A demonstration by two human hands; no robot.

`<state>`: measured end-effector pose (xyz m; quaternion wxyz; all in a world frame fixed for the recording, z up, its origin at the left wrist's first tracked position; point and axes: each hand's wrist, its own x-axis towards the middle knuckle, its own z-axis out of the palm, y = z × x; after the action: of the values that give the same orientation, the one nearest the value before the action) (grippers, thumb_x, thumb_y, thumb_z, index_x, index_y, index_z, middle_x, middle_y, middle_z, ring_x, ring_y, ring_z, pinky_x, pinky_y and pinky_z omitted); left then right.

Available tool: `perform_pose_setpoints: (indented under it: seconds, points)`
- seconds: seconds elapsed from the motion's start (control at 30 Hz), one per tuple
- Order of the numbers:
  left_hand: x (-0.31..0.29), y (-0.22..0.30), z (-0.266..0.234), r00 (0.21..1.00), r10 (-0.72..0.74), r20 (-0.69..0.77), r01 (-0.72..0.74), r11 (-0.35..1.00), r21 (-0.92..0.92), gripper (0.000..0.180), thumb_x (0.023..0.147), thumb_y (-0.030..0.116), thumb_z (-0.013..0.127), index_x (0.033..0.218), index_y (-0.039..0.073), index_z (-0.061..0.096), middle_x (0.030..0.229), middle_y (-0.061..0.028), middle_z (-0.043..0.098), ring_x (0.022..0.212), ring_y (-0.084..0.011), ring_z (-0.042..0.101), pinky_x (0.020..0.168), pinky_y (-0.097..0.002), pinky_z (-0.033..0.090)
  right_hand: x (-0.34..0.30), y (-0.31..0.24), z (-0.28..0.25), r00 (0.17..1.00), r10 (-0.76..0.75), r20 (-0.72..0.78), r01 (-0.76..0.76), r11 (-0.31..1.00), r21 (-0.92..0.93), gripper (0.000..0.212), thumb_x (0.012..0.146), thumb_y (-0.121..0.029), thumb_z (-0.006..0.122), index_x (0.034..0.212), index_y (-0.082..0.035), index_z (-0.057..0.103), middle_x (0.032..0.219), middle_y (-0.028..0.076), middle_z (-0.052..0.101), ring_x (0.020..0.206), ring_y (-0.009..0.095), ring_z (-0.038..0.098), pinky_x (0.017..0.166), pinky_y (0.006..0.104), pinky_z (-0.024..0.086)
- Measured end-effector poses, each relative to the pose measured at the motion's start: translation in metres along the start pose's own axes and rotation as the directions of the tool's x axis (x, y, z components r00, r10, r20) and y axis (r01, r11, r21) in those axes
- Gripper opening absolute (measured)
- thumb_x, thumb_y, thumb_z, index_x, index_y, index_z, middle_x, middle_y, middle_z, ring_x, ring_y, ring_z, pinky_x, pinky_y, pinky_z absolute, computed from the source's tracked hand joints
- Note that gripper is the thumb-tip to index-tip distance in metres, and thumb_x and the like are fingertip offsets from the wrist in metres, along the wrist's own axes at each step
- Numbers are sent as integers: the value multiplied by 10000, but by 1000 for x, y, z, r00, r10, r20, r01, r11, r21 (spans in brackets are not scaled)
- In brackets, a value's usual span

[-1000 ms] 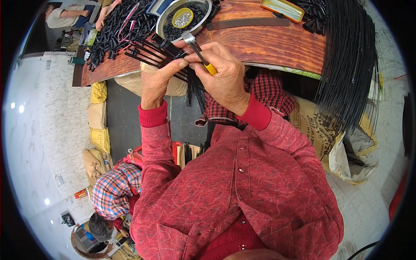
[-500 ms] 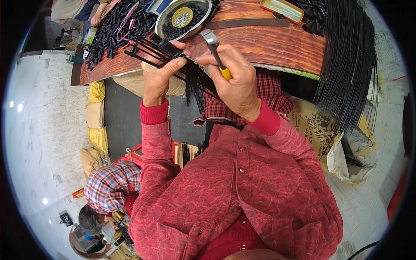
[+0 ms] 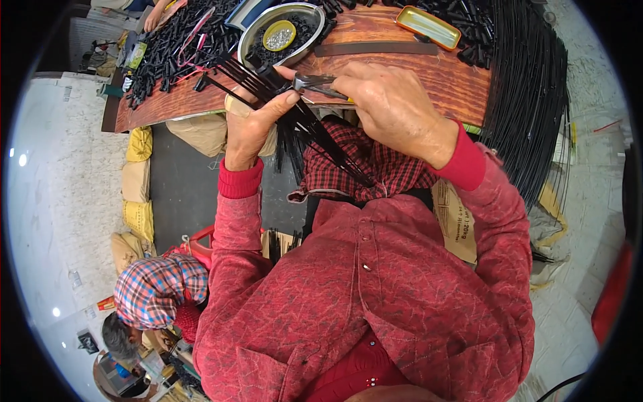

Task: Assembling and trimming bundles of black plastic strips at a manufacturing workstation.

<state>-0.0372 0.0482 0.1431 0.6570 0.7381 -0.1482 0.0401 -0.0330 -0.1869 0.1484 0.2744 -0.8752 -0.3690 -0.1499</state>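
My left hand [image 3: 251,130], in front of the table edge, is closed around a bundle of thin black ribs [image 3: 325,146] that looks like an umbrella frame. The rib ends fan out at the upper left and the rest slants down toward my lap. In my right hand [image 3: 395,104] are pincers [image 3: 315,82] with a shiny metal head and a trace of yellow on the handle. Their head is at the left thumb, against the bundle's dark hub. A thin pale wire shows just below the jaws; whether they grip it, I cannot tell.
On the wooden table [image 3: 402,70] stand a metal basin [image 3: 313,50] with a yellow dish [image 3: 279,35] of small silvery pieces, and an orange-rimmed tray [image 3: 429,28]. Black tubes [image 3: 171,57] heap up left; long black rods [image 3: 529,100] hang right. A person in plaid [image 3: 161,288] sits lower left.
The pincers have swung from upright to nearly level, and their head has come down to the bundle beside my left thumb. My right hand has turned palm-down. The view has shifted slightly.
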Motion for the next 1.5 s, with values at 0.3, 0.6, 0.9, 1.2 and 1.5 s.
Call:
perform_pose_setpoints:
  seconds: [0.3,0.6,0.9,1.2,1.5]
  points:
    - [1,4,9,999,-15,-33,17,997,69,278,818,27,757,1088,2,696,991,-31,695,889,-97,623,815,-253,504,11,5,-23,982,-114,149,151,953,-264,193,757,-48,625,949,-37,644,939,118,633,920,329,637,743,433,510]
    - [0,6,3,1000,-5,16,4,996,90,243,822,27,751,1059,6,702,952,-25,693,854,-96,620,783,-255,509,23,16,-28,938,-254,238,317,905,-283,227,837,-257,659,874,-36,619,889,129,635,837,324,646,716,418,506]
    - [0,2,2,999,26,38,-31,989,146,242,827,75,756,1052,4,704,909,-26,696,826,-93,627,759,-253,514,28,13,-36,928,-234,289,304,925,-227,427,886,-428,631,754,-23,600,708,154,641,672,341,656,591,430,505]
    - [-2,-1,-2,994,77,79,-88,985,149,266,824,84,753,1078,18,706,923,-21,697,846,-98,629,765,-262,514,22,16,-32,924,-160,347,159,987,32,559,926,-504,571,714,10,624,600,161,616,580,348,636,547,439,497]
    - [-8,16,0,984,-98,151,93,995,37,330,821,90,734,1126,-19,674,973,-50,700,883,-134,646,825,-277,508,27,28,-38,553,-79,829,-676,538,503,625,953,-629,466,675,-78,566,617,52,589,479,123,575,434,259,460]
